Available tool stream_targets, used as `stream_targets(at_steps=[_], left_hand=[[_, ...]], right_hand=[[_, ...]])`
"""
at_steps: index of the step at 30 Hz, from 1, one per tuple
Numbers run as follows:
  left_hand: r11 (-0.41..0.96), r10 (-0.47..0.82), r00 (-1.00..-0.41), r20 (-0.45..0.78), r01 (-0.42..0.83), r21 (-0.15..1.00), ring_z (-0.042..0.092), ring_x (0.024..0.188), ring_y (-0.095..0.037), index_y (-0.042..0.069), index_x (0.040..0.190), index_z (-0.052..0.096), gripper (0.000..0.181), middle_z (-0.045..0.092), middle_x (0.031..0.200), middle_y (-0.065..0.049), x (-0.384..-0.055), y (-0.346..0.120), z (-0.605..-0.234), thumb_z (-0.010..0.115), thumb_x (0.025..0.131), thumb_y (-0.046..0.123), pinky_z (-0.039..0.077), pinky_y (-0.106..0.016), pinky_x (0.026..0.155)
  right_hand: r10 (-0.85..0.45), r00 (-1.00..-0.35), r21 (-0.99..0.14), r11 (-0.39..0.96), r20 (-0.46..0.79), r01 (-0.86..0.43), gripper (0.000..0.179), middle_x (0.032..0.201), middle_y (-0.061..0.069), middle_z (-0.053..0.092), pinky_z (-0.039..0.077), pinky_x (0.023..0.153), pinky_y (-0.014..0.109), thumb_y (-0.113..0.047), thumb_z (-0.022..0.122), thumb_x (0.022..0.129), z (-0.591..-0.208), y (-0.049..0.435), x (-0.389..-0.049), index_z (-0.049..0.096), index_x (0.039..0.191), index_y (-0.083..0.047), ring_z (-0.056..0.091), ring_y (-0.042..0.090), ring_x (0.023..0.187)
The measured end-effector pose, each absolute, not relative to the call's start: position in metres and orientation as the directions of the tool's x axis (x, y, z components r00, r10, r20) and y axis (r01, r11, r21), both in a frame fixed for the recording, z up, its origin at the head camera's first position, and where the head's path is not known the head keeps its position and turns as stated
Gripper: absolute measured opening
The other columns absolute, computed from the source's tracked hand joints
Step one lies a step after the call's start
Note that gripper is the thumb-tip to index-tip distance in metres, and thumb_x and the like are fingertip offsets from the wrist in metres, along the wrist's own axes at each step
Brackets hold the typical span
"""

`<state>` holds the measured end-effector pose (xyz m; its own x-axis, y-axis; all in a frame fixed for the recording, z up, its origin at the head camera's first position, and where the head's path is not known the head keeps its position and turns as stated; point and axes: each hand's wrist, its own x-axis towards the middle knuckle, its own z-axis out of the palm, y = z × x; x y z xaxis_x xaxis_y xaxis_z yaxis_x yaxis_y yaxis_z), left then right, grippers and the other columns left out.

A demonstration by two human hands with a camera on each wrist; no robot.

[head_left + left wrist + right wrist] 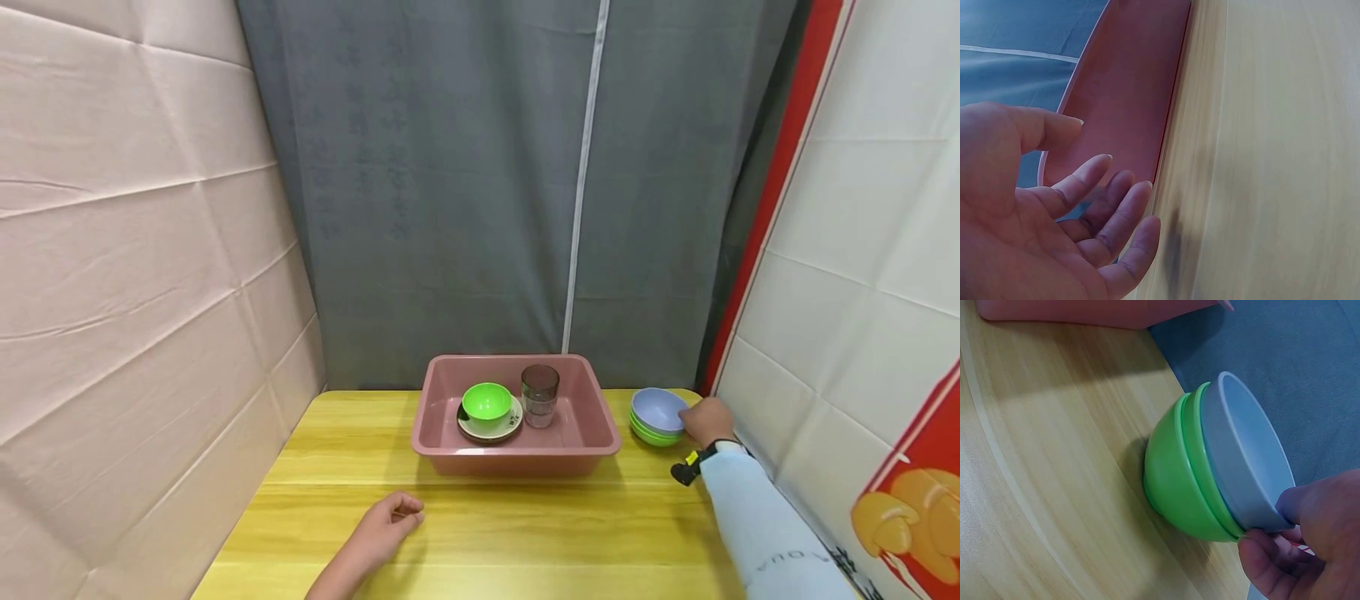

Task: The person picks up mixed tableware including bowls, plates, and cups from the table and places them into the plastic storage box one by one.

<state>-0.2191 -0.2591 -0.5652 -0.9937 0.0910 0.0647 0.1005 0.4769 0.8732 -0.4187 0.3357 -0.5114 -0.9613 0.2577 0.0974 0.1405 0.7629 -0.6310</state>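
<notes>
At the table's right side, my right hand [707, 422] pinches the rim of a light blue bowl [658, 408]. That bowl sits in a stack on top of two green bowls [1175, 469], as the right wrist view shows. My left hand [387, 525] hovers over the table in front of the pink basin, its fingers loosely bent and holding nothing. In the basin [517, 465], a bright green bowl [487, 402] rests on a white patterned plate [512, 422] with a dark-rimmed plate under it. Beside them stands a clear glass with a dark upper part [540, 395].
The yellow wood-grain table [525, 533] ends at a grey curtain [450, 208] behind the basin. Cream cloth [150, 292] hangs on the left. A white and red printed sheet [847, 250] stands close beside my right arm.
</notes>
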Motion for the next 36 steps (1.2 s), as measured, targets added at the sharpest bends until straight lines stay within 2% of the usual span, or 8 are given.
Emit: stream_targets(at_steps=[5, 8, 13, 17, 21, 28, 36], left_hand=[[0.478, 0.089, -0.995, 0.046, 0.083, 0.874, 0.066, 0.101, -0.019, -0.002, 0.121, 0.071, 0.024, 0.072, 0.111, -0.003, -0.219, -0.259, -0.565, 0.073, 0.106, 0.017, 0.057, -0.039, 0.087], [0.477, 0.089, -0.995, 0.042, 0.079, 0.875, 0.066, 0.101, -0.019, -0.002, 0.121, 0.071, 0.024, 0.072, 0.111, -0.003, -0.219, -0.259, -0.565, 0.073, 0.107, 0.018, 0.058, -0.04, 0.087], [0.477, 0.1, -0.994, 0.048, 0.09, 0.874, 0.066, 0.1, -0.019, -0.002, 0.121, 0.071, 0.024, 0.072, 0.11, -0.003, -0.22, -0.259, -0.566, 0.072, 0.107, 0.018, 0.057, -0.038, 0.085], [0.476, 0.106, -0.993, 0.051, 0.096, 0.874, 0.066, 0.1, -0.019, -0.002, 0.121, 0.071, 0.024, 0.072, 0.11, -0.003, -0.22, -0.259, -0.566, 0.072, 0.107, 0.018, 0.057, -0.036, 0.084], [0.482, 0.1, -0.994, 0.051, 0.093, 0.871, 0.066, 0.1, -0.019, -0.001, 0.121, 0.071, 0.024, 0.072, 0.11, -0.003, -0.219, -0.258, -0.565, 0.072, 0.107, 0.018, 0.058, -0.037, 0.084], [0.491, 0.099, -0.995, 0.034, 0.078, 0.868, 0.066, 0.101, -0.019, 0.001, 0.123, 0.071, 0.024, 0.072, 0.111, -0.002, -0.218, -0.259, -0.559, 0.07, 0.108, 0.02, 0.057, -0.037, 0.083], [0.484, 0.106, -0.994, 0.027, 0.075, 0.872, 0.065, 0.102, -0.02, 0.0, 0.124, 0.07, 0.025, 0.072, 0.112, -0.005, -0.221, -0.26, -0.558, 0.07, 0.109, 0.02, 0.058, -0.04, 0.086]], right_hand=[[0.251, -0.965, -0.677, 0.723, 0.072, 0.137, 0.037, 0.074, 0.021, 0.069, 0.059, 0.06, 0.034, -0.011, 0.063, 0.106, -0.509, 0.336, -0.416, 0.069, 0.107, 0.025, 0.073, 0.043, 0.073], [0.242, -0.967, -0.685, 0.718, 0.076, 0.126, 0.038, 0.073, 0.021, 0.07, 0.056, 0.057, 0.031, -0.013, 0.061, 0.106, -0.507, 0.337, -0.413, 0.07, 0.106, 0.024, 0.074, 0.041, 0.071], [0.223, -0.97, -0.709, 0.699, 0.091, 0.094, 0.039, 0.077, 0.023, 0.072, 0.056, 0.057, 0.027, -0.015, 0.06, 0.107, -0.503, 0.34, -0.408, 0.071, 0.103, 0.023, 0.074, 0.031, 0.062], [0.223, -0.972, -0.767, 0.636, 0.079, 0.083, 0.041, 0.08, 0.022, 0.071, 0.06, 0.059, 0.025, -0.015, 0.057, 0.11, -0.498, 0.342, -0.401, 0.065, 0.115, 0.026, 0.073, 0.022, 0.058], [0.239, -0.969, -0.834, 0.545, 0.063, 0.08, 0.044, 0.091, 0.027, 0.07, 0.064, 0.064, 0.029, -0.017, 0.055, 0.111, -0.493, 0.345, -0.394, 0.059, 0.127, 0.025, 0.076, 0.023, 0.066], [0.251, -0.962, -0.853, 0.521, 0.104, 0.044, 0.04, 0.11, 0.037, 0.066, 0.065, 0.063, 0.029, -0.017, 0.059, 0.111, -0.478, 0.343, -0.376, 0.06, 0.126, 0.021, 0.074, 0.02, 0.069], [0.159, -0.98, -0.861, 0.508, 0.121, -0.024, 0.039, 0.104, 0.029, 0.069, 0.065, 0.064, 0.031, -0.018, 0.063, 0.111, -0.461, 0.329, -0.351, 0.062, 0.125, 0.018, 0.072, 0.02, 0.068]])
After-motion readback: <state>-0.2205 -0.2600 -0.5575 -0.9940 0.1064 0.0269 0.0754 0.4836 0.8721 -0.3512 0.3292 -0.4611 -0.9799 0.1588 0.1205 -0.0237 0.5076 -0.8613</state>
